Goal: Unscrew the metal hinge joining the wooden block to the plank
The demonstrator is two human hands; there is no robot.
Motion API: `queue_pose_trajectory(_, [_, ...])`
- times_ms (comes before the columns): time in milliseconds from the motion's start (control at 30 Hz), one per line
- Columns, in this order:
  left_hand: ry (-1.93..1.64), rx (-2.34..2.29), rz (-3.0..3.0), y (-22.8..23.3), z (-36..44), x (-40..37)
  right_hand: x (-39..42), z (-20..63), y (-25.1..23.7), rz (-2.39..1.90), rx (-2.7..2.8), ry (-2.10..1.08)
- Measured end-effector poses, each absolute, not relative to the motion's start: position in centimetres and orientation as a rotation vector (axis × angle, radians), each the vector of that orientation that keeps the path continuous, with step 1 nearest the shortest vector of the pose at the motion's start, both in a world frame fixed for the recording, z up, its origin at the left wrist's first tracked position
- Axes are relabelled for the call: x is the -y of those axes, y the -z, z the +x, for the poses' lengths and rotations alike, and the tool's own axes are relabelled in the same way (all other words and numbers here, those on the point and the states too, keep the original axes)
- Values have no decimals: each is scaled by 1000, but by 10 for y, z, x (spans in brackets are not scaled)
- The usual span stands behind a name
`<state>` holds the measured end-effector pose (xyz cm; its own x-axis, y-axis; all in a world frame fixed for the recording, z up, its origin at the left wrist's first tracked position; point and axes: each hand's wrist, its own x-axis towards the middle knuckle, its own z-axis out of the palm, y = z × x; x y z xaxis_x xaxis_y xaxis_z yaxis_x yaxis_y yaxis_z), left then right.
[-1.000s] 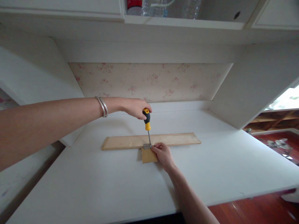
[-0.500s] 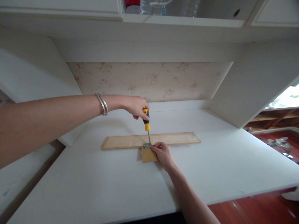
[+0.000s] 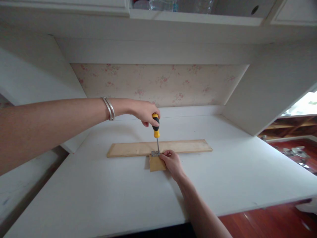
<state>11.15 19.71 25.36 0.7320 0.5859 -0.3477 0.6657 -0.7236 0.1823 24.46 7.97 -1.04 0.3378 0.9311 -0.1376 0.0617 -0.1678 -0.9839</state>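
Yellow-and-black screwdriver point(image 3: 156, 133) gripped in the left hand point(image 3: 145, 111); below it, the right hand point(image 3: 173, 164) pinches the metal hinge point(image 3: 155, 153) at its edge

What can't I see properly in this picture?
All in the head view:
Tip of the screwdriver: too small to tell whether it sits in a screw on the metal hinge.
Part of its handle: hidden by the left hand.
Whatever the right hand may be pinching: its own fingers cover it.
Tops of the clear bottles in the cabinet: cut off by the picture's upper edge.
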Motion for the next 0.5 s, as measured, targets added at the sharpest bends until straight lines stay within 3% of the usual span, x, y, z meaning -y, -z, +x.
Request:
queue_pose_trajectory(133, [381, -1103, 2563, -255, 117, -189, -80, 244, 12, -1537, 943, -1007])
queue_pose_trajectory(400, [318, -838, 2812, -258, 115, -192, -81, 244, 13, -1524, 934, -1014])
queue_pose_trajectory(500, [397, -997, 2742, -259, 117, -191, -80, 244, 11, -1519, 927, -1023])
